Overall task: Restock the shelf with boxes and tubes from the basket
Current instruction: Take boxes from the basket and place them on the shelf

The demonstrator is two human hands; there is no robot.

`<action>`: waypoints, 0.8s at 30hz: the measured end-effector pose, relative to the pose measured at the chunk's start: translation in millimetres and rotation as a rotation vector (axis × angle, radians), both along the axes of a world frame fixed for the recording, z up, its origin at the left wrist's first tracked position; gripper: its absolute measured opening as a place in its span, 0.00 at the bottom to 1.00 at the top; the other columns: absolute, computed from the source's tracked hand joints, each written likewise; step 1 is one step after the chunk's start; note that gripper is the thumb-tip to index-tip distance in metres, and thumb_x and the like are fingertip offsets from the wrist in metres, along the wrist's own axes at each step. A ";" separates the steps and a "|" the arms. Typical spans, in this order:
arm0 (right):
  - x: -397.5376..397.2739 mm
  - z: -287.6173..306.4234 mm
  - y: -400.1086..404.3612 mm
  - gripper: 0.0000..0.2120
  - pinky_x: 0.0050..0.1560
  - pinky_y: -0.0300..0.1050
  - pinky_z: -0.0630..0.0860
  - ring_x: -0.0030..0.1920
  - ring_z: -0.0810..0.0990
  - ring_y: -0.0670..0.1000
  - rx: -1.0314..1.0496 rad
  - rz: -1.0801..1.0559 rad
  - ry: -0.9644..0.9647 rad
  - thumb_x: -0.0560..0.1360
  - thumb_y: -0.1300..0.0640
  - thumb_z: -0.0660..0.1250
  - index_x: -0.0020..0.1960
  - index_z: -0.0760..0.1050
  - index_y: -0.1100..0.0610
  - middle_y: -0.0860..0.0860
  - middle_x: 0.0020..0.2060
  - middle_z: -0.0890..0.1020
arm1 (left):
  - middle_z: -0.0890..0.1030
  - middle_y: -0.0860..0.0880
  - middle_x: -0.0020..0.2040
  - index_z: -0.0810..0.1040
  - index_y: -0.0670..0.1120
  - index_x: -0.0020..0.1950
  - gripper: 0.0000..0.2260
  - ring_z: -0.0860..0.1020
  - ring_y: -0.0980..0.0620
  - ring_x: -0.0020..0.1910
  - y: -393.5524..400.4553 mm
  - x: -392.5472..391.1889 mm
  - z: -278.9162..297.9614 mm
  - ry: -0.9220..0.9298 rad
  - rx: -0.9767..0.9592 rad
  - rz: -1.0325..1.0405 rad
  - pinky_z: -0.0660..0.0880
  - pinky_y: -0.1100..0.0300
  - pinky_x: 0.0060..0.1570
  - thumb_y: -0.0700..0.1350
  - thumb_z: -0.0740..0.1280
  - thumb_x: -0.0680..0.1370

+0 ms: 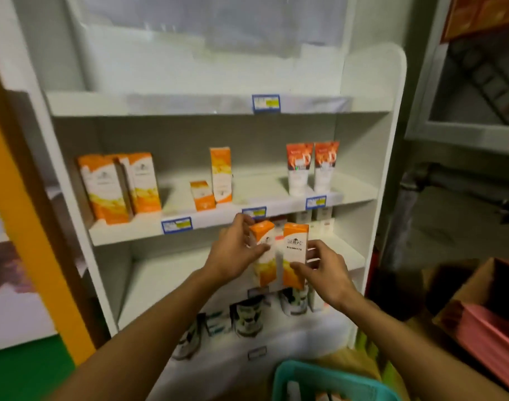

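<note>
Dim, flat indoor light, brightest on the white shelf unit [363, 157] toward twelve o'clock. Deep shadow fills the three o'clock side and the lower shelves. Wide-angle bending curves the uprights at nine and three o'clock. Motion blur softens everything; the price labels [266, 103] are unreadable, and the teal basket [305, 377] at five o'clock is smeared

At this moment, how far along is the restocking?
Done: orange boxes and two tubes stand on the middle shelf. In hand: left hand and right hand each hold a box. Left: more stock shows in the teal basket.
</note>
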State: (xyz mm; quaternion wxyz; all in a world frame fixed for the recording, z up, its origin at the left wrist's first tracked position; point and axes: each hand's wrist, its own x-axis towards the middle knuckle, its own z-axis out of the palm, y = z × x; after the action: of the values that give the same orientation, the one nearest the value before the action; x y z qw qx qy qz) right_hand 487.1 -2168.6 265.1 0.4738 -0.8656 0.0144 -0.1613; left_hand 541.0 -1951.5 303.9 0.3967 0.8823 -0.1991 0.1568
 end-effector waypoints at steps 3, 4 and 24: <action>4.8 35.9 21.4 0.20 0.43 0.50 0.84 0.43 0.85 0.46 0.004 0.031 -0.075 0.71 0.52 0.76 0.60 0.73 0.50 0.46 0.49 0.84 | 0.80 0.54 0.40 0.70 0.54 0.55 0.22 0.80 0.54 0.40 17.8 -2.2 42.1 -0.080 -0.056 0.072 0.76 0.55 0.38 0.54 0.79 0.69; 7.9 45.6 29.3 0.20 0.43 0.49 0.84 0.43 0.84 0.46 0.013 0.046 -0.093 0.71 0.52 0.76 0.60 0.73 0.50 0.46 0.49 0.84 | 0.81 0.54 0.40 0.71 0.54 0.55 0.22 0.80 0.54 0.40 24.9 -2.1 54.3 -0.102 -0.063 0.092 0.77 0.55 0.39 0.54 0.79 0.69; 117.4 106.7 134.9 0.23 0.60 0.55 0.79 0.60 0.80 0.53 0.060 0.057 -0.031 0.75 0.53 0.73 0.67 0.70 0.54 0.52 0.62 0.80 | 0.82 0.45 0.58 0.70 0.47 0.65 0.20 0.81 0.46 0.56 113.1 54.6 133.1 -0.249 0.040 0.372 0.81 0.48 0.54 0.48 0.73 0.77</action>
State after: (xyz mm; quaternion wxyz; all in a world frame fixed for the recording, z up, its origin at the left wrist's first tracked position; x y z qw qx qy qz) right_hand 604.6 -2033.7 371.8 0.5039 -0.8486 -0.0128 -0.1607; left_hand 595.6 -1838.4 437.1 0.3157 0.8854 -0.0835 0.3308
